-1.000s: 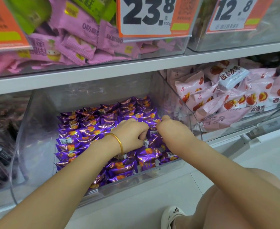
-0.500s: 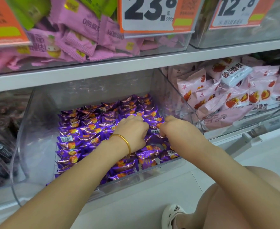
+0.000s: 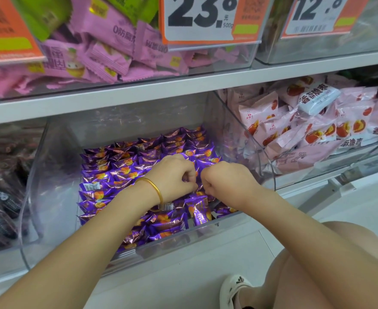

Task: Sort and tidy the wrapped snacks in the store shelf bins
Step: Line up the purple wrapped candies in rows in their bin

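Left hand (image 3: 172,175), right hand (image 3: 226,181) pinch purple snacks (image 3: 107,172) directly beneath.

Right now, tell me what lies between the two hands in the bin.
Only a purple snack wrapper shows in the narrow gap between the left hand and right hand, in the head view.

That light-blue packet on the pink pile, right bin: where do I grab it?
Pinch the light-blue packet across its short width at mid-length, reaching in from the front: it lies atop the pile with both long edges exposed, and the shelf sits overhead.
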Demonstrator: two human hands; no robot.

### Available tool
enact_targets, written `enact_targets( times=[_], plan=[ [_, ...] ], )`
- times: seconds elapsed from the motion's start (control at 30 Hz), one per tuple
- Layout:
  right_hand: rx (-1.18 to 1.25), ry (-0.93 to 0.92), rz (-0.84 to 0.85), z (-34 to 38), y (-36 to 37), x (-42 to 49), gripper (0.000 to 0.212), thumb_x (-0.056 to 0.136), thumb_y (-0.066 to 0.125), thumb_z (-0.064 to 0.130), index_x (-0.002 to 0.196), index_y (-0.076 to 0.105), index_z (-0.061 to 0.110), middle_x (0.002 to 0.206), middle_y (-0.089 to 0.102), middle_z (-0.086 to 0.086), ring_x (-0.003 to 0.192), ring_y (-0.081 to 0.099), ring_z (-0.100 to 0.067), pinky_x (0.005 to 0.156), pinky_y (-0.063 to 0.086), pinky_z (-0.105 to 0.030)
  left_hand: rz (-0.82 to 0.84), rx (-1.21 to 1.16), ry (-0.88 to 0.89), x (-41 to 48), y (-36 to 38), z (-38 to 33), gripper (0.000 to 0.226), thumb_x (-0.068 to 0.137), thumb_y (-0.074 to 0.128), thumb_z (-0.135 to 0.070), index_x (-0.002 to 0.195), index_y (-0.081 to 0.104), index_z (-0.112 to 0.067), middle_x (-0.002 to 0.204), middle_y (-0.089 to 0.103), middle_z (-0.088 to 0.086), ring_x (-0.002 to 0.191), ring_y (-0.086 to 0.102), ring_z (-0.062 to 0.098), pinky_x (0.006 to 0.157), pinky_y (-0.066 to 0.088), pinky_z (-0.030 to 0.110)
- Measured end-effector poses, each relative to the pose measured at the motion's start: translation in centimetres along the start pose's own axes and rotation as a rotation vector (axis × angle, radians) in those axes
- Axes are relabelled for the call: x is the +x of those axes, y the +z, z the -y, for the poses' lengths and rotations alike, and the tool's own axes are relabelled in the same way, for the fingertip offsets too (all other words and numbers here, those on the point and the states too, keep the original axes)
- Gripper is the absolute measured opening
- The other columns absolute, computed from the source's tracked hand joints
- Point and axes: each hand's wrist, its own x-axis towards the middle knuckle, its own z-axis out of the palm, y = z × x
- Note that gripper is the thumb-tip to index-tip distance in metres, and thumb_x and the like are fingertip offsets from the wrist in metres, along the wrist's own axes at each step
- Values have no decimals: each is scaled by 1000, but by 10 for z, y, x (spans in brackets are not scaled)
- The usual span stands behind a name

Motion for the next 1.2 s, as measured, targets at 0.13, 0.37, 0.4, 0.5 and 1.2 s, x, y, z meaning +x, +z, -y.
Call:
enact_targets(
  times=[0.13,0.37,0.4,0.5,1.2],
  plan=[
    [151,28,-13,-5,-2,-2,14,90,50,15,98,61,17,102,62,-4,98,58,-25,72,45,-32,81,-49,124,-7,-1,-5,22,72,77,-32,88,67,-19,89,56,-3,89,47,14,85,42,31],
    [356,25,-44,-12,-14,-14,20,83,57,4,91,71,15,91,70,-2,87,64,-20,79,52,-33,276,232,191,-9,1,-11,44,81,67,-39,123,55,-37,103,41,-6,96,29,10,88,29,28],
    [387,21,-25,-13,-15,-15,19,81,58,3,89,71,15,87,69,-1,85,64,-18,78,52,-32,266,238,180,-10,0,-11,41,80,68,-39,120,57,-35,101,39,-7,96,29,11,85,27,27],
    [398,17,59,-13,-14,-16,17,79,62,3,85,72,14,74,64,5,77,57,-6,78,52,-27,195,180,144,-14,-2,-6,30,76,72,-34,102,60,-25,92,42,-10,89,35,7,84,34,27],
    [307,-83,215,1,-5,-7,17,76,75,23,90,73,14,70,64,10,60,53,-4,74,55,-31,-189,-492,-273,-30,-14,24,21,74,75,-7,70,54,-13,69,60,8,61,55,17,64,49,32]
  ],
)
